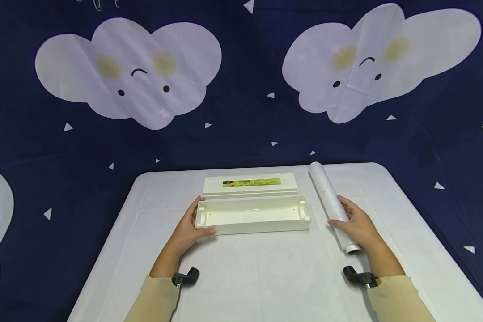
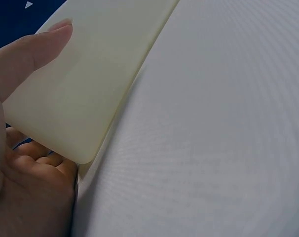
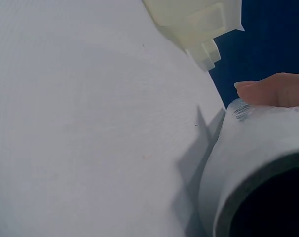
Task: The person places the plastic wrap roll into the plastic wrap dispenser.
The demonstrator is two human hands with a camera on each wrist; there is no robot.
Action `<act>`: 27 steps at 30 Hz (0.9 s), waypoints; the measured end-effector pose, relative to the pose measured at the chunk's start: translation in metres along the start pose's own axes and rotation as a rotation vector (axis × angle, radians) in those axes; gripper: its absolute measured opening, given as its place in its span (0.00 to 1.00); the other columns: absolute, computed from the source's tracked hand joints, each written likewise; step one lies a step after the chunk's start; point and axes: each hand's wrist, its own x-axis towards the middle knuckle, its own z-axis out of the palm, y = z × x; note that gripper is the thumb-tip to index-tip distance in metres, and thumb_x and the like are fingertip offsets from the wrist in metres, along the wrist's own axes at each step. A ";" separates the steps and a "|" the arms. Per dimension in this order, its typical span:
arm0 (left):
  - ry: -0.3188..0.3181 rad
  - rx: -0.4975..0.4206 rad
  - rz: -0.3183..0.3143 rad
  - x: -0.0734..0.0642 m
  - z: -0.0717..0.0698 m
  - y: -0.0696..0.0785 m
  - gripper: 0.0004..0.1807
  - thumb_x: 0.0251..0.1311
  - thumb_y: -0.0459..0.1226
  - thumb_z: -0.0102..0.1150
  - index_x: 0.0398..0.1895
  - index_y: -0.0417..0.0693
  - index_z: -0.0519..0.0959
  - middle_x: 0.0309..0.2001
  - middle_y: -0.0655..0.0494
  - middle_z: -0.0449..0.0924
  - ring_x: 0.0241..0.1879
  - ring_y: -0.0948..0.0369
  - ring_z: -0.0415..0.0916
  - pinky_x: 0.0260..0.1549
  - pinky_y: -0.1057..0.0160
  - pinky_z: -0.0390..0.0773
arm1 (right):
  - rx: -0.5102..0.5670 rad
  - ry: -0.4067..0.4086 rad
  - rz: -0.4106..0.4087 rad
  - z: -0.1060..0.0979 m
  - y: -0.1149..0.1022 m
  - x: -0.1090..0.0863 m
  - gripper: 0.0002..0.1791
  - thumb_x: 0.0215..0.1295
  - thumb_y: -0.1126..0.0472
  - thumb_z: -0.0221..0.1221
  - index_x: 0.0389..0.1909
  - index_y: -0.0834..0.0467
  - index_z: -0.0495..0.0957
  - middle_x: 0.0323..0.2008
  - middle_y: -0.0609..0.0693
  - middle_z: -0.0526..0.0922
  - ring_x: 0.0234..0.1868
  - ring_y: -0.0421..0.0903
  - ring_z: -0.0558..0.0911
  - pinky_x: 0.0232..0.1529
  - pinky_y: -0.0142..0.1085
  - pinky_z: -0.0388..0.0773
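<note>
An open, cream-white plastic box (image 1: pixel 261 227) lies lengthwise across the table, its hollow inside facing up. My left hand (image 1: pixel 187 230) holds the box's left end, thumb on the front wall and fingers around the back corner. In the left wrist view the thumb lies along the smooth box wall (image 2: pixel 90 94). To the right, my right hand (image 1: pixel 360 228) grips a roll of cling film (image 1: pixel 325 190) between thumb and fingers, near its closer end. That roll slants away from me, and its hollow core end (image 3: pixel 222 207) shows large in the right wrist view.
Just behind the box lies its long lid (image 1: pixel 215 186), with a yellow-green label (image 1: pixel 251 183) on top. A white cloth covers the table (image 1: pixel 257 277). Beyond its far edge hangs a dark blue curtain (image 1: pixel 241 134) with clouds and small triangles.
</note>
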 end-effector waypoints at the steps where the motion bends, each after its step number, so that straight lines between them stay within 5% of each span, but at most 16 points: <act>1: 0.000 -0.002 0.000 0.000 0.000 0.000 0.71 0.46 0.27 0.85 0.87 0.50 0.44 0.81 0.51 0.55 0.75 0.48 0.60 0.72 0.47 0.63 | 0.011 0.000 0.004 0.000 0.000 0.000 0.56 0.62 0.60 0.75 0.83 0.65 0.51 0.76 0.74 0.57 0.74 0.74 0.61 0.68 0.65 0.66; 20: 0.008 0.027 0.000 -0.001 0.001 -0.001 0.71 0.45 0.29 0.86 0.87 0.51 0.45 0.81 0.52 0.55 0.77 0.49 0.58 0.74 0.47 0.59 | 0.084 0.046 0.047 -0.001 -0.005 -0.004 0.53 0.61 0.61 0.77 0.81 0.67 0.57 0.75 0.72 0.62 0.74 0.67 0.66 0.66 0.52 0.71; 24: 0.007 0.026 0.002 0.000 0.000 -0.002 0.71 0.45 0.29 0.86 0.87 0.51 0.45 0.81 0.52 0.56 0.76 0.49 0.59 0.73 0.47 0.61 | 0.101 0.047 0.047 -0.003 -0.005 -0.006 0.53 0.62 0.61 0.77 0.81 0.66 0.57 0.74 0.72 0.63 0.73 0.67 0.67 0.59 0.30 0.76; 27: 0.006 0.025 0.008 0.001 0.000 -0.003 0.70 0.46 0.28 0.85 0.87 0.50 0.45 0.81 0.51 0.56 0.76 0.48 0.59 0.73 0.47 0.61 | 0.109 0.055 0.037 -0.004 -0.004 -0.007 0.52 0.62 0.61 0.76 0.81 0.66 0.58 0.74 0.71 0.64 0.72 0.67 0.68 0.48 0.17 0.71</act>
